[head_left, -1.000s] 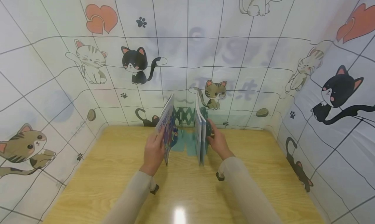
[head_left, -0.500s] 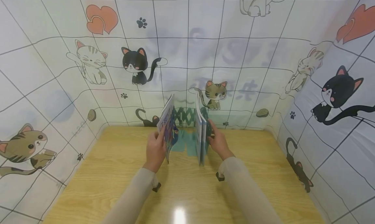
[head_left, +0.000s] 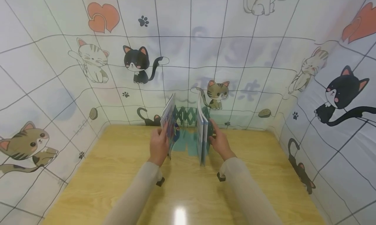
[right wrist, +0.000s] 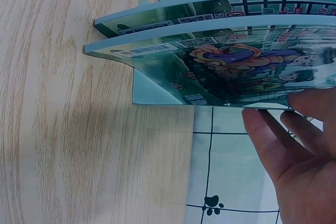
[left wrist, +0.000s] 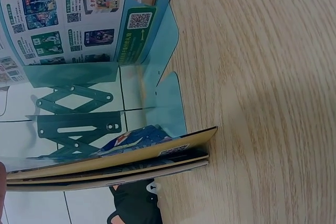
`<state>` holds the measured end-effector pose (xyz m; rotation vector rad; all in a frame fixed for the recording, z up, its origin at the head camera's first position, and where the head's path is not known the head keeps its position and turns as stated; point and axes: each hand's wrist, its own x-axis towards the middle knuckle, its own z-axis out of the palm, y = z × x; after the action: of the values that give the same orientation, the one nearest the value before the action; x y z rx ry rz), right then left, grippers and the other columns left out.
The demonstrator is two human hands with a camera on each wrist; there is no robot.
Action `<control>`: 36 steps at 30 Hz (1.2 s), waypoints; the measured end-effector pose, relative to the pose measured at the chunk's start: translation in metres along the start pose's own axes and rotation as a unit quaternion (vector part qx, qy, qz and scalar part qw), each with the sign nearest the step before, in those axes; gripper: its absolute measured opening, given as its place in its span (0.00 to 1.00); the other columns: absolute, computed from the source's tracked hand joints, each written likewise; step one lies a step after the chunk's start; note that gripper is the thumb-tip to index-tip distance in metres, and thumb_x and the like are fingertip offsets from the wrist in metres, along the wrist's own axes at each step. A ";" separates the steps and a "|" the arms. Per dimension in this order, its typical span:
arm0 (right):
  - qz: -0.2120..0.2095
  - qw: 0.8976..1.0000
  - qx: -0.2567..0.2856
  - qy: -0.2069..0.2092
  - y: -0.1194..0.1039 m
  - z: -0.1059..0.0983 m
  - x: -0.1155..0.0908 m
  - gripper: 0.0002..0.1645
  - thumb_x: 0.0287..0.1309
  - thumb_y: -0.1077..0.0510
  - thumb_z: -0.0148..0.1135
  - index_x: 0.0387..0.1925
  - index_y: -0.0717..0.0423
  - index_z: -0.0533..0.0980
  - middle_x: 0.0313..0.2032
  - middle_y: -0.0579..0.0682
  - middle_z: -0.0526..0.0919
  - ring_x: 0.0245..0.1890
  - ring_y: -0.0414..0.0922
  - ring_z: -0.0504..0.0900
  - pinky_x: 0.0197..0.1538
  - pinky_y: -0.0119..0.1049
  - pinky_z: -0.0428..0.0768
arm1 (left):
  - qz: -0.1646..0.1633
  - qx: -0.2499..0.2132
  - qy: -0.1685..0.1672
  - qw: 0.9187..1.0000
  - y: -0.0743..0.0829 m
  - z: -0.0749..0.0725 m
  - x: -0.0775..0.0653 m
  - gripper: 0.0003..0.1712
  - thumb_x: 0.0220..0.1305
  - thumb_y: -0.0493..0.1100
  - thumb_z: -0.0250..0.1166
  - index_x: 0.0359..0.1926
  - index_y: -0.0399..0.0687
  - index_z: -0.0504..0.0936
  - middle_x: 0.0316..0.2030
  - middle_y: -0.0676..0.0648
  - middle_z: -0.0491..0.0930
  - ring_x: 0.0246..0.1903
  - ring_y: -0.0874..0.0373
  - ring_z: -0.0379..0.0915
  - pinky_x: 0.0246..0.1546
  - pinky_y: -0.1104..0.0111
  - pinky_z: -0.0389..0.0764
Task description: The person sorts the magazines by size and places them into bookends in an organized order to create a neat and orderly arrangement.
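Note:
A teal expandable book stand (head_left: pixel 185 115) with a folding lattice back stands on the table against the wall. My left hand (head_left: pixel 159 146) grips a small stack of thin books (head_left: pixel 168 112) at its left side, tilted to the left; their edges (left wrist: pixel 142 162) show in the left wrist view, with only a sliver of thumb. Two thin books (right wrist: pixel 236 30) stand nearly upright at the right side. My right hand (head_left: pixel 221 142) is against their outer side, its thumb and fingers appearing to hold the stand's right end. The fingertips' far side is hidden.
Wood-grain table (head_left: pixel 188 185) spreads in front and to both sides. A white sheet (head_left: pixel 188 55) with grid lines and cartoon cats closes the back and sides. Between the book groups lie the stand's flat base plates (head_left: pixel 180 143).
My left hand has moved slightly to the right and forward, bringing the left books a little nearer the middle. My right hand and the right books stay in place. The head view shifts slightly.

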<state>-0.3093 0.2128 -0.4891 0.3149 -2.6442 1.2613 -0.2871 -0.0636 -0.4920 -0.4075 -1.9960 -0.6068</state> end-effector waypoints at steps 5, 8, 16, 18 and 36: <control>0.007 1.000 0.002 -0.001 -0.002 -0.002 0.001 0.53 0.60 0.74 0.58 0.76 0.35 0.48 0.61 0.68 0.71 0.53 0.63 0.78 0.46 0.48 0.81 | -0.001 0.004 0.000 1.000 -0.002 0.005 0.003 0.29 0.54 0.24 0.62 0.59 0.37 0.78 0.33 0.36 0.73 0.30 0.44 0.68 0.30 0.56 0.74; 0.007 1.000 -0.002 -0.002 -0.002 -0.001 0.001 0.53 0.60 0.74 0.59 0.76 0.34 0.49 0.60 0.68 0.71 0.53 0.62 0.78 0.46 0.49 0.81 | -0.007 0.008 0.002 1.000 -0.002 0.007 0.004 0.29 0.54 0.24 0.61 0.59 0.37 0.78 0.33 0.37 0.72 0.29 0.45 0.67 0.29 0.56 0.73; 0.004 1.000 -0.001 0.003 0.000 0.002 0.002 0.52 0.59 0.74 0.59 0.75 0.35 0.50 0.59 0.68 0.72 0.51 0.62 0.79 0.44 0.48 0.82 | -0.024 0.016 0.007 1.000 -0.001 0.012 0.006 0.29 0.56 0.24 0.60 0.60 0.39 0.78 0.32 0.38 0.69 0.30 0.46 0.64 0.28 0.55 0.72; 0.002 1.000 0.000 0.003 0.000 0.001 0.002 0.52 0.59 0.74 0.59 0.75 0.36 0.50 0.59 0.69 0.72 0.52 0.63 0.79 0.44 0.48 0.82 | -0.029 0.017 0.008 0.999 -0.001 0.013 0.007 0.28 0.57 0.25 0.59 0.60 0.39 0.78 0.32 0.38 0.69 0.29 0.47 0.64 0.28 0.56 0.72; 0.016 1.000 -0.004 -0.004 -0.001 0.000 0.002 0.53 0.60 0.73 0.59 0.75 0.33 0.49 0.60 0.68 0.72 0.53 0.62 0.79 0.45 0.48 0.81 | -0.028 0.006 0.016 0.999 -0.002 0.020 0.006 0.27 0.58 0.25 0.61 0.60 0.42 0.78 0.31 0.40 0.69 0.28 0.48 0.64 0.27 0.56 0.74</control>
<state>-0.3106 0.2121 -0.4881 0.2779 -2.6701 1.2610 -0.3054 -0.0534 -0.4957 -0.3326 -1.9852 -0.6322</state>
